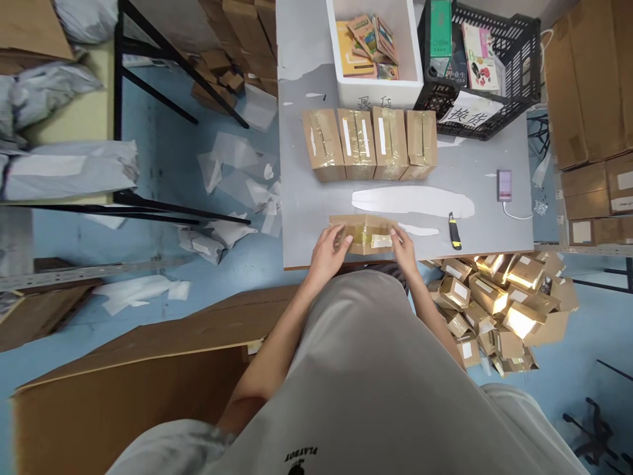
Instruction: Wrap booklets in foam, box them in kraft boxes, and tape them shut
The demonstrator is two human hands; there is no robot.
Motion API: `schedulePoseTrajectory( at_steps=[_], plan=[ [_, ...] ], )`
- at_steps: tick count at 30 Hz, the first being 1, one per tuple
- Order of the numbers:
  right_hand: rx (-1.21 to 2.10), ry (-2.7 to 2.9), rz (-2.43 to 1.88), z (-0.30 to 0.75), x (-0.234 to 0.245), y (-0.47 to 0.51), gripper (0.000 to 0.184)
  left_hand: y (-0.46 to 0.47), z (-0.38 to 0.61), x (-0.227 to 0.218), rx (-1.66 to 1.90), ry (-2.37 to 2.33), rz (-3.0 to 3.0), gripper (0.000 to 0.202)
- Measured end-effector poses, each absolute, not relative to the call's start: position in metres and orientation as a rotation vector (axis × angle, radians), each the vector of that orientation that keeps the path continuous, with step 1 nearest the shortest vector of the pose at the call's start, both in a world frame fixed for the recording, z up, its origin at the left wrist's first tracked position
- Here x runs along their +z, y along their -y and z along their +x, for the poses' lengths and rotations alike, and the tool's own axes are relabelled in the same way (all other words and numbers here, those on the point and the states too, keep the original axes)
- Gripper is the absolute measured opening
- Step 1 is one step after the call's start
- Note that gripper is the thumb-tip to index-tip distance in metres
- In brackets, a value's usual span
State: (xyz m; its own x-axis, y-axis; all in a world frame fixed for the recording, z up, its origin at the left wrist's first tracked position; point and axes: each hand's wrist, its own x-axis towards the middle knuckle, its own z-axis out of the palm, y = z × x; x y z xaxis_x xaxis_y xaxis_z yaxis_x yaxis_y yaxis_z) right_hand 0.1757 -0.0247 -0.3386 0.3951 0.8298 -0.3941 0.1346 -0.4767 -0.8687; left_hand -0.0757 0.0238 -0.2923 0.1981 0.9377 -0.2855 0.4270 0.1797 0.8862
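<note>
A small brown cardboard box [364,247], sealed with shiny tape, sits at the front edge of the grey table between my two hands. My left hand [328,251] grips its left end, thumb on the near side and fingers over the top. At the right end, my right hand [404,249] holds the box by its edge, beside a white label strip. Beyond it, several taped cardboard boxes [359,144] stand side by side in a row. A yellow and black utility knife [454,232] lies to the right of my right hand.
At the back stand a white bin [380,94] of small packs and a black crate [524,72] with books. A phone [504,185] on a cable lies at right. Several boxes [494,310] are heaped below right; a big open carton [148,396] is at left.
</note>
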Motion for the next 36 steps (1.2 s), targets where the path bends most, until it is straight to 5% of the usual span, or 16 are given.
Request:
schedulePoseTrajectory(
  at_steps=[3, 7, 14, 19, 36],
  plan=[
    [1.173, 0.695, -2.023, 0.180, -0.354, 0.016, 0.094, -0.026, -0.096, -0.305, 0.617, -1.483, 1.366, 0.058],
    [1.337, 0.758, -1.883, 0.172, -0.358, 0.009, 0.084, -0.032, -0.120, -0.328, 0.647, -1.568, 1.271, 0.055],
    [1.001, 1.299, -1.874, 0.128, -0.290, 0.021, 0.075, -0.050, -0.120, -0.378, 0.652, -1.508, 0.792, 0.032],
    [1.063, 1.822, -1.784, 0.067, -0.263, 0.028, 0.074, -0.054, -0.092, -0.403, 0.581, -1.442, 0.545, 0.023],
    [0.843, 1.545, -1.916, 0.146, -0.290, 0.000, 0.086, -0.059, -0.096, -0.390, 0.766, -1.545, 0.705, 0.031]
  ],
)
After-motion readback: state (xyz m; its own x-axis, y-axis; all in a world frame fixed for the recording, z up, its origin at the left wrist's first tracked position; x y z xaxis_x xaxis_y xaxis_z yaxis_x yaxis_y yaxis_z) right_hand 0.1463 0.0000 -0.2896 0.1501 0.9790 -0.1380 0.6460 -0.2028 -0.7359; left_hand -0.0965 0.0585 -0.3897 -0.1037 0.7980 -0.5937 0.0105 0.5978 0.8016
